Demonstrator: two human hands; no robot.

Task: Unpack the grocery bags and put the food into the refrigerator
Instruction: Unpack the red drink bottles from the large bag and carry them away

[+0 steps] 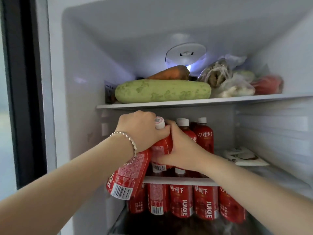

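Both bottles look meant for the middle shelf of the refrigerator, where red juice bottles stand in a block. The left grip is curled tight round the neck end of a tilted bottle. Its base hangs out past the shelf's front edge, barcode towards the camera. Holding it high by the neck should let the base swing in and stand up, I judge.

The right grip is wrapped round the body of a second bottle, whose white cap shows between the two hands. That bottle is at the front left of the shelf, close against the block (whether its base is down on the shelf I cannot tell, since the hand hides it).

The standing bottles fill the space just right of the hands, so the free room seems to be a strip by the left wall. The upper shelf sits close above the caps, leaving little headroom for righting a tilted bottle. On it lie a pale green gourd, a carrot behind it and bagged food to the right. A flat packet lies at the right of the middle shelf, apart from the bottles. A lower row of bottles stands beneath.
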